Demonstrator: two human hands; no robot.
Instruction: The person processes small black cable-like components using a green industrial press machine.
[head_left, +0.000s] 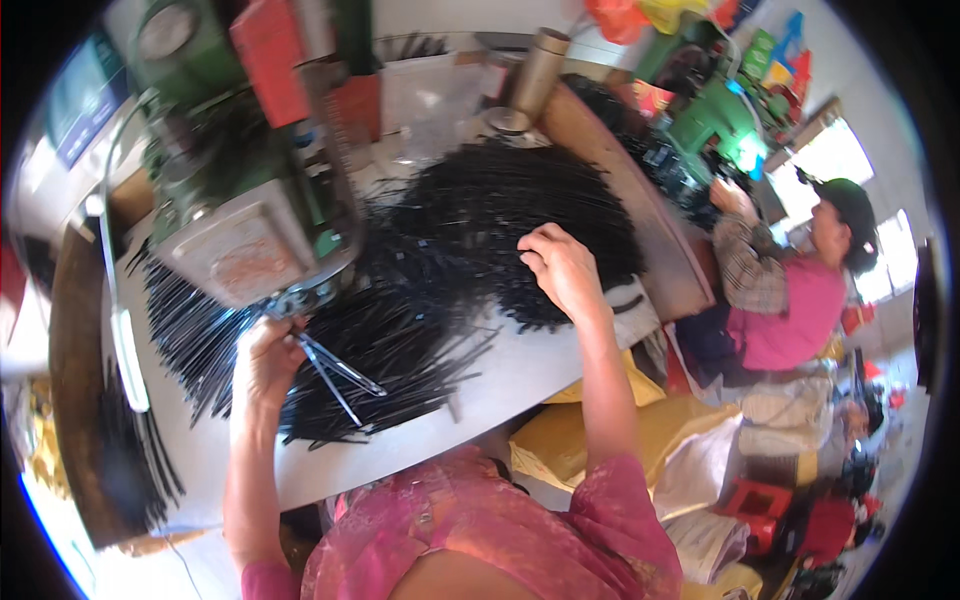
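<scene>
Two hands are at work over a white surface (520,375) heaped with thin black strips. The left hand (265,358) sits just under the nose of a green machine (245,215), its fingers (285,335) curled and pinched on the upper ends of a couple of thin grey metal strips (340,375) that slant down and to the right across the black pile. Whether those ends are in the machine's mouth I cannot tell; the hand hides that spot. The right hand (562,270) lies further off, palm down on the big black heap (510,225), fingers (535,255) bent and pressed together on the strips as if gathering some; I cannot tell whether it has any gripped.

Judging by how things lie, most of the work is left: the large heap under the right hand is dense and tangled, while a looser fan of black strips (395,365) is spread below and left of the machine, and I cannot tell worked pieces from unworked ones.

Beyond the surface, a metal flask (535,70) stands at the far edge, yellow bags (600,435) lie below it, and another person in a pink top (790,310) works at a second green machine (710,115).
</scene>
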